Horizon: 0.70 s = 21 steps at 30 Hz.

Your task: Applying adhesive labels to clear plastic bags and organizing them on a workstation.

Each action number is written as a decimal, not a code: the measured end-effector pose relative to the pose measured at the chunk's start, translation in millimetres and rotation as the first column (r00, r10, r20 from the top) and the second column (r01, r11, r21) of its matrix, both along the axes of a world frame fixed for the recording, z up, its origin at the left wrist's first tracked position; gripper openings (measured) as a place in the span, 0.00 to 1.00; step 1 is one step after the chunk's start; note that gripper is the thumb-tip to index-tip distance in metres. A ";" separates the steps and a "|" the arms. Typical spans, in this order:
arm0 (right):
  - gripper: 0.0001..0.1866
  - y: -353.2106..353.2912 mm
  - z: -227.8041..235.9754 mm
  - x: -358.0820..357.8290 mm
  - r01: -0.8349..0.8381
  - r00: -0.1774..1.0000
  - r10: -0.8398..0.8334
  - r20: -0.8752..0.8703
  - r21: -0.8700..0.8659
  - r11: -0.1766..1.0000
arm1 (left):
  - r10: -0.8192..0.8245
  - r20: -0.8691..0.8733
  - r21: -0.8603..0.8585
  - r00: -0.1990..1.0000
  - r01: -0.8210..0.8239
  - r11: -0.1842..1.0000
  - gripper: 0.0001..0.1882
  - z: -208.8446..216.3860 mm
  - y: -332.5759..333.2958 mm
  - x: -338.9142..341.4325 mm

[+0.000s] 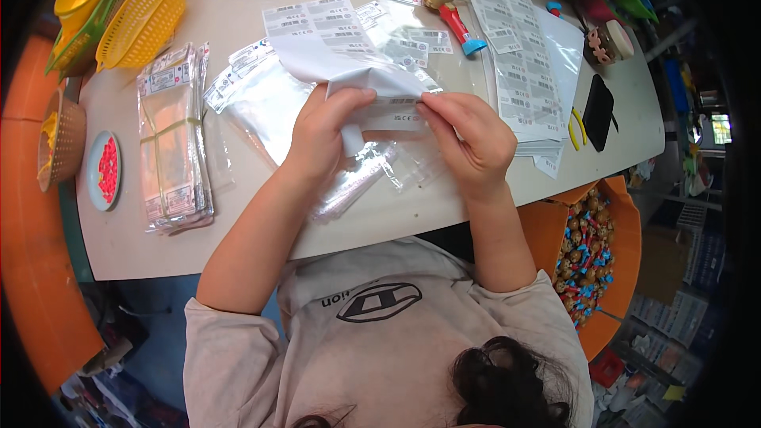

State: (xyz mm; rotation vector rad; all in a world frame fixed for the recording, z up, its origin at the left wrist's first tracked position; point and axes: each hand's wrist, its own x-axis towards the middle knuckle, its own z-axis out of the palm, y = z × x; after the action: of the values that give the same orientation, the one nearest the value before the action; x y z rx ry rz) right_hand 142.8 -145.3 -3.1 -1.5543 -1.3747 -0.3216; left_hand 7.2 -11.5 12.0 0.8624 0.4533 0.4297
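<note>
A sheet of barcode stickers (325, 43) is bent over between my two hands above the table. My left hand (319, 128) grips its folded lower part, thumb on top. At the right end of the fold my right hand (469, 139) pinches the sheet's edge near a sticker, thumb against forefinger; whether a sticker has come loose cannot be seen. Beneath my hands lie clear plastic bags (269, 123) with printed header strips, fanned out and overlapping. Beyond my right hand a toy figure (452, 16) with a brown head, red body and blue base rests on the bags.
Piled sticker sheets (523, 71) lie at right, beside yellow-handled scissors (577, 128), a black phone (600, 111) and a jar (610, 41). A tied bundle of bags (170, 143), a dish of red pieces (98, 170) and yellow baskets (143, 20) occupy the left. An orange bin (622, 269) holds several toys.
</note>
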 end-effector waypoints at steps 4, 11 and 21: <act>0.12 -0.5 -1.4 0.3 -0.002 0.999 0.000 0.033 0.034 0.999 | 0.006 0.018 -0.017 1.000 -0.005 1.000 0.24 3.6 -1.2 -0.2; 0.12 -2.4 -0.8 -2.1 0.014 1.000 -0.013 -0.026 0.018 1.000 | -0.057 0.047 0.011 0.997 0.056 0.998 0.24 -0.2 1.5 1.1; 0.07 4.5 -5.3 2.4 0.075 0.989 -0.075 -0.130 -0.002 0.997 | -0.077 0.098 -0.028 0.992 0.080 0.996 0.28 5.8 10.8 1.5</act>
State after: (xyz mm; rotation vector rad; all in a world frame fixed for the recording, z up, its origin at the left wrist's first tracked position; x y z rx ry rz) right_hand 145.1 -140.7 -8.4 -1.5993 -1.2165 -0.2627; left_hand 8.7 -0.7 17.9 0.8216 0.3351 0.3892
